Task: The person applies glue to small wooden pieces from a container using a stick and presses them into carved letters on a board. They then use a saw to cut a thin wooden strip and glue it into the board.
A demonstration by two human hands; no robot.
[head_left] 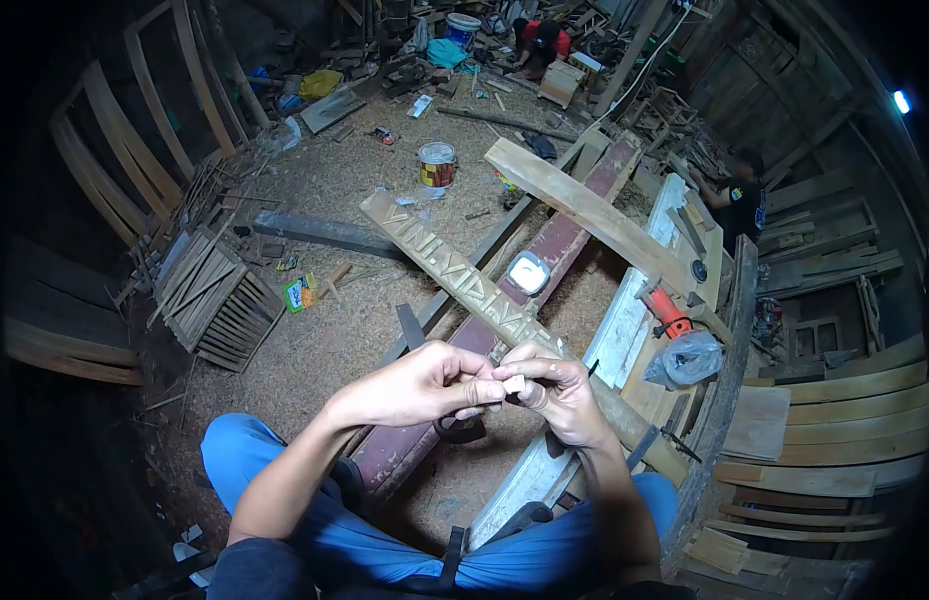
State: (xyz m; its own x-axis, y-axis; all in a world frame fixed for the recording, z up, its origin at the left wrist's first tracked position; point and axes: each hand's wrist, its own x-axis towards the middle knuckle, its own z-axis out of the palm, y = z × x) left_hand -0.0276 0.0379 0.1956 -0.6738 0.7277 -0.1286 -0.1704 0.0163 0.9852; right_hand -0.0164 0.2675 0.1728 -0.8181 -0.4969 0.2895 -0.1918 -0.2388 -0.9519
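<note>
My left hand [434, 385] and my right hand [559, 400] meet in front of me, fingertips pinched together. Between them is a small pale piece [514, 384], too small to tell whether it is wood or folded paper. Just beyond my hands lies a long wooden board [454, 270] with raised carved letters, its near part hidden behind my fingers. It rests across a dark red beam [559, 245]. A bright white, rounded-square object [528, 272] sits on the beam beside the lettering.
An orange power tool [668, 310] and a clear plastic bag [690, 355] lie on the right bench. A plank [584, 205] crosses the beams. A paint can [437, 165] and a slatted wooden crate [219, 300] stand on the floor. Two other people [741, 195] work farther off.
</note>
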